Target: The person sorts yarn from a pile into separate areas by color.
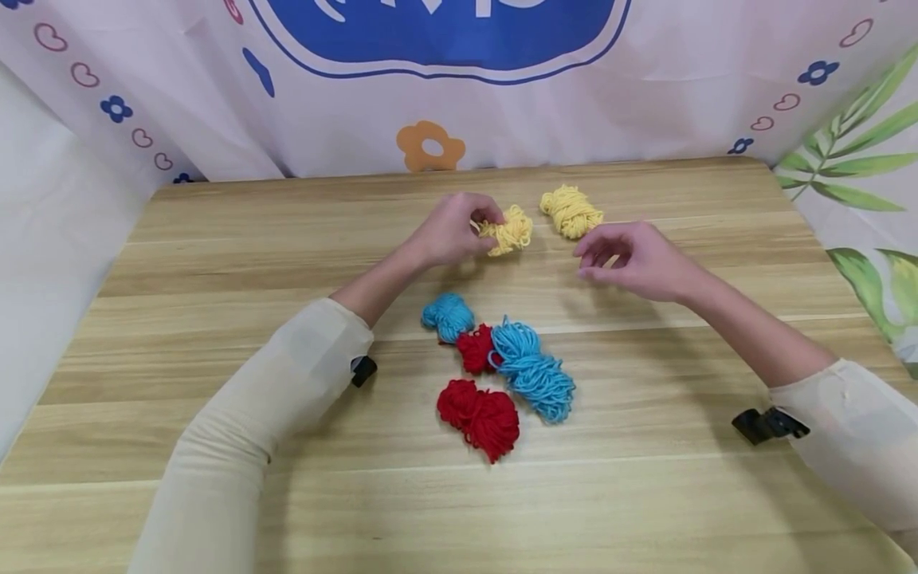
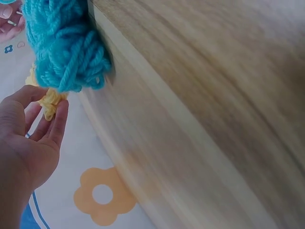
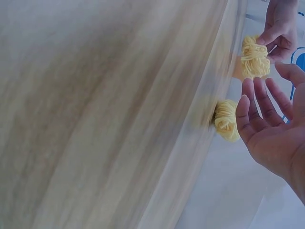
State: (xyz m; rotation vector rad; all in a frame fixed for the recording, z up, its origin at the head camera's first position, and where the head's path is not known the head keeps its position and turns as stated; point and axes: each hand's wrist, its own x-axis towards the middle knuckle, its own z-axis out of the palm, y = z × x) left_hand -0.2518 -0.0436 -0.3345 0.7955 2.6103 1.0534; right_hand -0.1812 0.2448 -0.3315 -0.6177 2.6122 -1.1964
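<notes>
My left hand [image 1: 459, 231] pinches a small yellow yarn bundle [image 1: 512, 231] between thumb and fingers, above the far part of the table. The right wrist view shows that yellow bundle [image 3: 255, 58] hanging from the left fingers. To its right my right hand [image 1: 634, 259] hovers with loosely bent fingers and holds nothing. Close by its fingertips, a second yellow yarn bundle [image 1: 571, 212] lies on the table. Nearer to me lie a small blue bundle [image 1: 449, 316], a large blue bundle [image 1: 534, 371], a small red bundle [image 1: 476, 349] partly hidden by the large blue one, and a larger red bundle [image 1: 482, 418].
The wooden table [image 1: 215, 263] ends at a white printed cloth [image 1: 344, 119] hanging behind it. A leaf-patterned cloth [image 1: 861, 159] hangs on the right. Black wrist mounts [image 1: 770, 425] stick out below both sleeves.
</notes>
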